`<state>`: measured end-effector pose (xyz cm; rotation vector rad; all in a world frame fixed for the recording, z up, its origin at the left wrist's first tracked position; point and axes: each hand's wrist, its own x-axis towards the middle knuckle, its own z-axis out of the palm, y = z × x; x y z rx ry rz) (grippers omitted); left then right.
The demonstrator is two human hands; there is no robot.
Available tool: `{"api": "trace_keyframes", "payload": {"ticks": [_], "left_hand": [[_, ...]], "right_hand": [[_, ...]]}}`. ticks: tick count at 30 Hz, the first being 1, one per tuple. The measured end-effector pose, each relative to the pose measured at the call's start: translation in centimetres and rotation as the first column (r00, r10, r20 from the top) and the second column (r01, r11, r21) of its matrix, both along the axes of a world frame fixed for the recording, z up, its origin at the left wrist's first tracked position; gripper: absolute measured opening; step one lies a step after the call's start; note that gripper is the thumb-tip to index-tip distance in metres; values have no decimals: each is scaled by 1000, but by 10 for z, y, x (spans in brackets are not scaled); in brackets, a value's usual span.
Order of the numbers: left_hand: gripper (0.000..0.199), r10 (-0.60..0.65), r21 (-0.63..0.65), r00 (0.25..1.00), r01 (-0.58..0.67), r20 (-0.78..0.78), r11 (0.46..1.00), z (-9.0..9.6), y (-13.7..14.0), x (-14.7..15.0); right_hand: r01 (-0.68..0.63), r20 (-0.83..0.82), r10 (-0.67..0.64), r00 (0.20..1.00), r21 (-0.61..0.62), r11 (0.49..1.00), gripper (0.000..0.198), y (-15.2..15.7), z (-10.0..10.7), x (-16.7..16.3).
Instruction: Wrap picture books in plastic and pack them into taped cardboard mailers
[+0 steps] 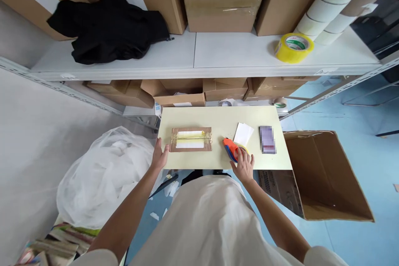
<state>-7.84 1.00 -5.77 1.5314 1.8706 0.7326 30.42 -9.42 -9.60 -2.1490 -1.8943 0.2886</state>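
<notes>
On the cream tabletop [193, 162] lies a flat brown cardboard package [191, 144] with white labels and clear tape across its middle. My left hand [160, 157] is at the table's left edge, close to the package's left end, fingers extended and holding nothing. Near the front edge, my right hand [244, 165] has its fingers curled over the roll end of an orange and blue tape dispenser [230, 148]. The dispenser rests on the table, partly covered by that hand. Just behind it are white paper slips [243, 133], and a purple-grey phone-sized item [267, 139] sits to their right.
A shelf [183, 56] beyond the table holds cartons, black cloth [115, 29], yellow tape [294, 48] and label rolls [327, 6]. An open carton [330, 174] stands on the floor at right. A bulky white plastic bag [104, 178] is at left.
</notes>
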Motion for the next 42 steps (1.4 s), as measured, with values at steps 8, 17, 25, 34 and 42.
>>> {"api": "trace_keyframes", "payload": {"ticks": [8, 17, 25, 34, 42], "left_hand": [[78, -21, -159, 917, 91, 398, 983, -5, 15, 13], [76, -226, -56, 788, 312, 572, 949, -10, 17, 19], [88, -361, -59, 821, 428, 443, 902, -22, 18, 8], [54, -355, -63, 840, 414, 411, 908, -15, 28, -1], [43, -231, -144, 948, 266, 220, 953, -10, 58, 12]], "right_hand": [[-249, -373, 205, 905, -73, 966, 103, 55, 32, -59], [-152, -733, -21, 680, -169, 974, 81, 77, 35, -100], [-109, -618, -33, 785, -191, 976, 66, 74, 37, -97], [-56, -713, -131, 688, -233, 971, 53, 85, 48, -96], [128, -604, -293, 741, -300, 945, 37, 112, 50, -108]]}}
